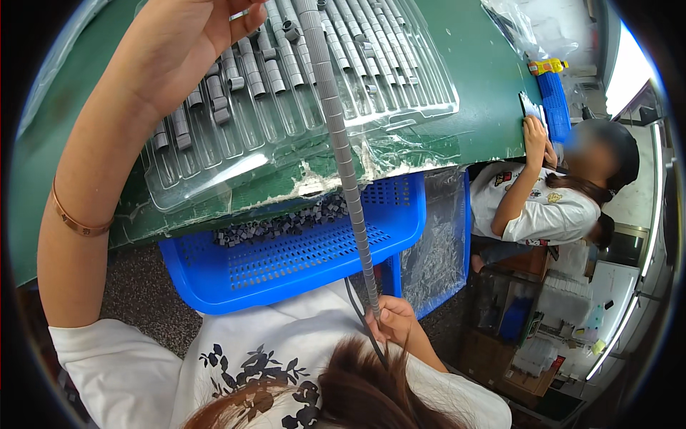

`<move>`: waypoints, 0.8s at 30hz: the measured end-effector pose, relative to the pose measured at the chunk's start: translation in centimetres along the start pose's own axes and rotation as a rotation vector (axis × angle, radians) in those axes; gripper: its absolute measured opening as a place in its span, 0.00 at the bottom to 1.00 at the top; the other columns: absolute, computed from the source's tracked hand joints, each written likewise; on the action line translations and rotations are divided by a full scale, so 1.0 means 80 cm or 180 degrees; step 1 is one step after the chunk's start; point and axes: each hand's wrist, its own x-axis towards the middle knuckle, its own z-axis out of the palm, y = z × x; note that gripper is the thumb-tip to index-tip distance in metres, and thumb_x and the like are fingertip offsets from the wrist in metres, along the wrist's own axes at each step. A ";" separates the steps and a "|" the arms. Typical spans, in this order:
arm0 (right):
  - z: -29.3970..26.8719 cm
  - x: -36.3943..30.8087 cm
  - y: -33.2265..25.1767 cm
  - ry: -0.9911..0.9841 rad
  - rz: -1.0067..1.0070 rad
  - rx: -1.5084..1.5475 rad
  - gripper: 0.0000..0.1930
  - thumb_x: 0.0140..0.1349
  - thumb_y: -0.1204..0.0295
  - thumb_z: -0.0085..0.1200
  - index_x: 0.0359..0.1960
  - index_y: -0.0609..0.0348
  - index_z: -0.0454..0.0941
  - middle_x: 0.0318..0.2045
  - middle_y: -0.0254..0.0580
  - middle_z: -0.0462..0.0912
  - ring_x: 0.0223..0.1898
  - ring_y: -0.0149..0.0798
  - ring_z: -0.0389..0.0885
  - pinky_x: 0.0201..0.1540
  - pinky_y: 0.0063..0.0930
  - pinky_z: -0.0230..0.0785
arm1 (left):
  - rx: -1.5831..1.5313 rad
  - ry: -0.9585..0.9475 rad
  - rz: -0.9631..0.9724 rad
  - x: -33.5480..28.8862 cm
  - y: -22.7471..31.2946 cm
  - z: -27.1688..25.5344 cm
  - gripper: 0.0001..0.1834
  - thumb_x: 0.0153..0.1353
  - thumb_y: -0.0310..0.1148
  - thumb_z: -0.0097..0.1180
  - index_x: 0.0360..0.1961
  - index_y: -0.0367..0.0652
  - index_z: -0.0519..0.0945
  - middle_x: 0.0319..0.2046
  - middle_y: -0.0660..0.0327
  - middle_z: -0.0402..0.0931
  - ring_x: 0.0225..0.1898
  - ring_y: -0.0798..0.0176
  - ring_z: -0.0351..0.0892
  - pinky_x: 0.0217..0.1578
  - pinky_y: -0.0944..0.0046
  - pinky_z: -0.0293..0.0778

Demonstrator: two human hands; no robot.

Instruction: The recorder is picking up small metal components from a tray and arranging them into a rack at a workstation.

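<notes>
Fisheye view from the person's head, facing steeply down: white shirt point(286, 329) very near at six o'clock, tabletop point(493, 107) close toward twelve, left hand point(189, 39) cropped by the edge at eleven.

From the right grip point(391, 319), a long grey segmented rod point(340, 146) stretches over a blue perforated plastic basket point(286, 283), then a clear grooved plastic tray point(268, 137) on the green tabletop point(493, 121).

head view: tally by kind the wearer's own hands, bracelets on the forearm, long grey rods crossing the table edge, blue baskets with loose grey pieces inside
Hands: 2, the left hand and right hand
Bracelet: 1
Long grey rod: 1
Blue basket with loose grey pieces: 1
Total: 5
</notes>
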 end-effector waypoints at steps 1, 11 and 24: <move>0.001 -0.001 -0.001 -0.0009 0.0012 0.0007 0.13 0.59 0.66 0.41 0.32 0.67 0.68 0.18 0.43 0.71 0.15 0.25 0.63 0.21 0.18 0.58 | -0.0059 0.0000 0.0019 0.000 0.000 -0.001 0.08 0.57 0.31 0.45 0.35 0.38 0.70 0.20 0.70 0.66 0.20 0.78 0.64 0.24 0.78 0.62; 0.000 -0.002 0.004 0.0140 -0.0064 -0.0133 0.09 0.56 0.70 0.46 0.33 0.63 0.65 0.19 0.44 0.72 0.13 0.23 0.62 0.15 0.13 0.53 | -0.0189 -0.0200 0.0157 0.000 -0.002 -0.002 0.07 0.57 0.33 0.45 0.32 0.40 0.70 0.23 0.67 0.71 0.23 0.76 0.68 0.27 0.76 0.64; 0.015 -0.007 -0.006 0.0299 -0.0167 -0.0296 0.10 0.59 0.68 0.42 0.32 0.64 0.65 0.19 0.45 0.73 0.13 0.23 0.62 0.14 0.13 0.51 | 0.0148 -0.0047 0.0220 0.004 -0.002 -0.008 0.10 0.58 0.33 0.42 0.36 0.38 0.71 0.21 0.69 0.68 0.22 0.76 0.64 0.26 0.76 0.63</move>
